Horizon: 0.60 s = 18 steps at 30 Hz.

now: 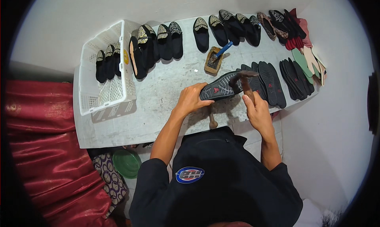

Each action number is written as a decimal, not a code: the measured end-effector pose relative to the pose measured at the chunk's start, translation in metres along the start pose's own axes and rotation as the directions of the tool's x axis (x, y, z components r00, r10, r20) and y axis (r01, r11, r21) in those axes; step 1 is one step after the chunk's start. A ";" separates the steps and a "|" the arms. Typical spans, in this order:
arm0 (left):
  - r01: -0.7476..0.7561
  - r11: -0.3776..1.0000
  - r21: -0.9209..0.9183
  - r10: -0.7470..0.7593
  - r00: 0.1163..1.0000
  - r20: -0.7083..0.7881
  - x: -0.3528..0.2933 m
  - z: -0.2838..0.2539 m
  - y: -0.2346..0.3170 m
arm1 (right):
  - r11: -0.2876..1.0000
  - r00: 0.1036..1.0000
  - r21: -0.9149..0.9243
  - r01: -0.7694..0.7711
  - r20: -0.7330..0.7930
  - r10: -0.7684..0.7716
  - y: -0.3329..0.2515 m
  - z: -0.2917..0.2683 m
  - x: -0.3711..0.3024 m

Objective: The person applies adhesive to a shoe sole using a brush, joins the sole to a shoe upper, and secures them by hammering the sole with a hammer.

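My left hand (191,99) is closed around one end of a shoe (216,88), which is turned so its black grooved sole with a small red mark faces up. A hammer (246,86) with a dark metal head and wooden handle is gripped in my right hand (258,111). Its head is over the far end of the sole; whether it touches cannot be made out. Just beyond the shoe is a brown tray (212,69) with a blue-handled brush (223,50) resting in it. Loose black soles (273,84) lie in an overlapping row to the right of the hammer.
A white plastic basket (128,78) with several black shoes stands at the table's left. More shoes (170,41) line the back edge. Further black soles (295,78) and green and cream cut pieces (303,63) lie at the right. A green basin (126,163) sits below the table (103,134).
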<state>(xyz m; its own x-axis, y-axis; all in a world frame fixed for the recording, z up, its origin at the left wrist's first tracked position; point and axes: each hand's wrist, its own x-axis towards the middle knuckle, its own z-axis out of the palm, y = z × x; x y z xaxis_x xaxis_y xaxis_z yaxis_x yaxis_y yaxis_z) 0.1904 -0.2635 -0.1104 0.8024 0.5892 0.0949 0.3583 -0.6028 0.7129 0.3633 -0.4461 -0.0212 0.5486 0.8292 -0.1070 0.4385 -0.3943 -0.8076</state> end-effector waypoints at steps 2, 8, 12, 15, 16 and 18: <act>0.021 1.000 -0.012 -0.020 1.000 0.020 -0.004 0.001 -0.002 | 0.999 1.000 0.037 -0.013 -0.020 0.014 -0.018 -0.009 -0.009; 0.010 1.000 0.002 -0.010 1.000 -0.013 -0.002 -0.001 -0.002 | 0.989 0.998 -0.141 0.052 -0.020 -0.056 0.003 0.023 -0.016; 0.059 0.998 -0.003 -0.059 0.997 0.052 -0.003 -0.008 0.000 | 0.996 0.998 -0.083 -0.046 0.041 0.049 -0.007 0.004 -0.009; 0.090 0.996 -0.012 -0.089 0.995 0.053 -0.006 -0.009 -0.004 | 1.000 0.999 0.000 -0.010 0.037 0.010 -0.025 -0.008 -0.013; 0.080 0.996 -0.025 -0.080 0.996 0.033 -0.008 -0.009 -0.005 | 1.000 0.999 0.000 -0.014 0.037 0.014 -0.031 -0.011 -0.017; 0.084 0.995 -0.058 -0.082 0.996 0.037 -0.010 -0.007 -0.008 | 0.999 0.999 0.032 0.030 0.034 -0.032 -0.038 -0.012 -0.021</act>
<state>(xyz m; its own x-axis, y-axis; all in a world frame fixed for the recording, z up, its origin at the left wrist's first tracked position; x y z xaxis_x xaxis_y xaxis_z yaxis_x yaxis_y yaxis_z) 0.1757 -0.2604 -0.1122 0.7876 0.6161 0.0106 0.3958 -0.5190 0.7576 0.3431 -0.4532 0.0189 0.5099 0.8543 -0.1012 0.4317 -0.3558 -0.8289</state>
